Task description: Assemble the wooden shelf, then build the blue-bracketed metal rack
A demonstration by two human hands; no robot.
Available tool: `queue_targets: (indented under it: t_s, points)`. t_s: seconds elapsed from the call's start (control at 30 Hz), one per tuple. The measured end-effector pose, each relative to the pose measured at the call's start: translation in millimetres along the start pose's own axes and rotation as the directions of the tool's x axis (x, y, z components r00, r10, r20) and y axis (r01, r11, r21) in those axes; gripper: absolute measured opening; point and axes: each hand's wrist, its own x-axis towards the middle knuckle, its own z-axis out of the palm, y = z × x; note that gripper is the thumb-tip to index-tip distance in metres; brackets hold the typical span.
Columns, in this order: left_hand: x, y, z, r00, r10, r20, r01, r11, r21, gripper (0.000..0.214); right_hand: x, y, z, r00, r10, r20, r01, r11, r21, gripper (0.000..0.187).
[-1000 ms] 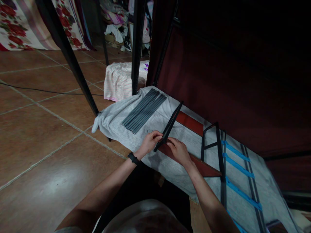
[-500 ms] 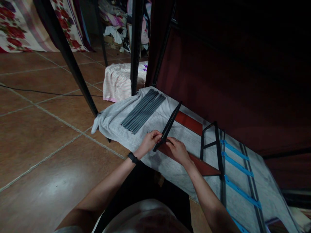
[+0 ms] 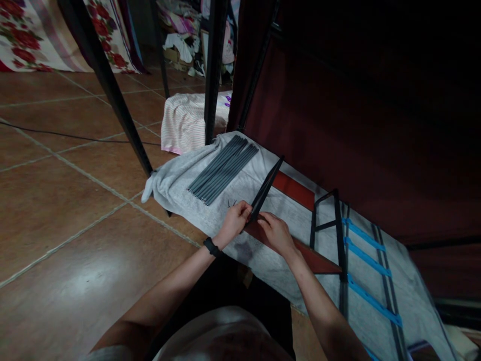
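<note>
My left hand [image 3: 236, 223], with a black wristband, pinches at the near end of an upright black frame [image 3: 267, 186]. What sits between its fingertips is too small to make out. On the frame's other side, my right hand [image 3: 276, 233] has thumb and fingers closed at the corner where the frame meets a red-brown board [image 3: 317, 258]. A second red-brown board [image 3: 295, 189] lies behind, running from this frame toward another black frame [image 3: 338, 235] with a crossbar. Several small dark screws [image 3: 231, 203] lie on the cloth beside my left hand.
Grey rods [image 3: 223, 170] lie bundled on the grey cloth [image 3: 173, 188]. To the right, blue slats [image 3: 370, 255] cross dark rails. Black posts [image 3: 108, 90] rise at the left, and a dark red curtain [image 3: 319, 125] hangs behind. A striped cloth [image 3: 182, 120] covers something beyond.
The view has shifted slightly. My left hand has moved a little along the frame's near end, exposing more of the small screws; my right hand stays nearly in place.
</note>
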Motion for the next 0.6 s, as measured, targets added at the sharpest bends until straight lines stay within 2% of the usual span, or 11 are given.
queue_targets:
  t_s: [0.17, 0.27, 0.4, 0.5, 0.6]
  points:
    - [1, 2, -11.3, 0.982, 0.094, 0.162, -0.102, 0.994, 0.036, 0.012, 3, -1, 3, 1.000, 0.022, 0.000, -0.022, 1.000, -0.016, 0.027]
    - [0, 3, -17.6, 0.961, 0.169, 0.218, -0.206, 0.966, 0.159, 0.011, 4, -3, 3, 0.999, 0.045, -0.002, -0.045, 0.998, -0.036, 0.025]
    - [-1, 7, -21.7, 0.923, 0.251, 0.291, -0.341, 0.885, 0.317, 0.016, 4, -5, 4, 0.998, 0.066, -0.007, -0.067, 0.997, -0.047, 0.024]
    - [-2, 11, -23.7, 0.902, 0.267, 0.338, -0.391, 0.837, 0.382, 0.019, 3, -4, 5, 0.998, 0.060, -0.020, -0.061, 0.997, -0.046, 0.024]
    - [-2, 11, -25.2, 0.900, 0.247, 0.359, -0.390, 0.825, 0.409, 0.020, 3, -2, 7, 0.998, 0.055, -0.028, -0.056, 0.997, -0.045, 0.023]
